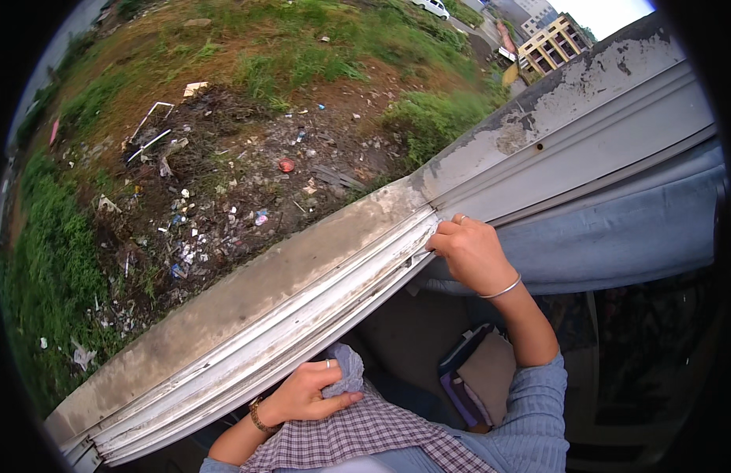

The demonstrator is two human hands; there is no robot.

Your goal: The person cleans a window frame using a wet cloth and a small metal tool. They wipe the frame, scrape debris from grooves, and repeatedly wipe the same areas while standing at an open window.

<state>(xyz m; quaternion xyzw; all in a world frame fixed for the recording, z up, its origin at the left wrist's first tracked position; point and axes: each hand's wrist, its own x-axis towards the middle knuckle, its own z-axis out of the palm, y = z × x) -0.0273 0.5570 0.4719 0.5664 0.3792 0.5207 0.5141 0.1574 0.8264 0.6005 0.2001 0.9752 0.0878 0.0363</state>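
A crumpled grey cloth [349, 370] is bunched in my left hand [306, 392], which is closed on it just inside the window sill. My right hand [472, 248] is closed in a pinch at the white window track [326, 296], near where the sliding frame meets it. A small greyish edge shows under its fingertips, but what they hold is mostly hidden. Dirt and brown stains streak the grooves of the track. A checked apron [342, 441] covers my front below the left hand.
Beyond the track runs a stained concrete ledge [215, 311], with a drop to littered ground [247, 181] and grass outside. A white window frame [586, 134] and a blue-grey curtain [610, 225] lie to the right. Folded fabric items [479, 374] sit below my right forearm.
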